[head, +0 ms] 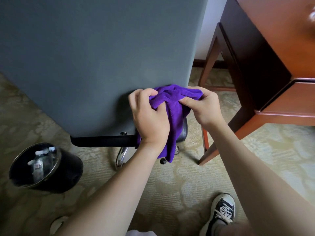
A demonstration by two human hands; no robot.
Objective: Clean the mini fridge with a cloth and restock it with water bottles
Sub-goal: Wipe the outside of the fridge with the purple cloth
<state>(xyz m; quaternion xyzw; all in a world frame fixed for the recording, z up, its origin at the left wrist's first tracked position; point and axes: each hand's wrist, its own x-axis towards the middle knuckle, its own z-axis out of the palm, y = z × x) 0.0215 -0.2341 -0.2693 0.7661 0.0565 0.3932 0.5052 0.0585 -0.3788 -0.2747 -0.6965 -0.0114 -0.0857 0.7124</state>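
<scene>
Left hand (150, 116), centre of the frame: fingers curled tight into the upper left part of the purple cloth (173, 116), back of the hand toward the camera, wrist bent slightly. Its bare forearm runs down to the lower left of centre.

Right hand (202, 106), just right of centre: thumb and fingers pinch the cloth's upper right edge, knuckles turned right. Its bare forearm runs to the lower right corner. Both hands hold the cloth bunched between them; its loose end hangs down below the left wrist.

Directly behind the hands, a large grey-blue upholstered panel (95, 57) fills the upper left and centre of the frame. A black bar (104, 141) runs along its lower edge, with chrome legs (121, 157) beneath.

Right of the frame: a reddish-brown wooden desk (279, 53) on slanted legs.

Lower left: a black waste bin (46, 169) with a metal rim; clear plastic bottles (40, 160) with white caps lie inside it.

Floor: patterned beige carpet (179, 188). Bottom right of centre: a black-and-white laced sneaker (219, 213).
</scene>
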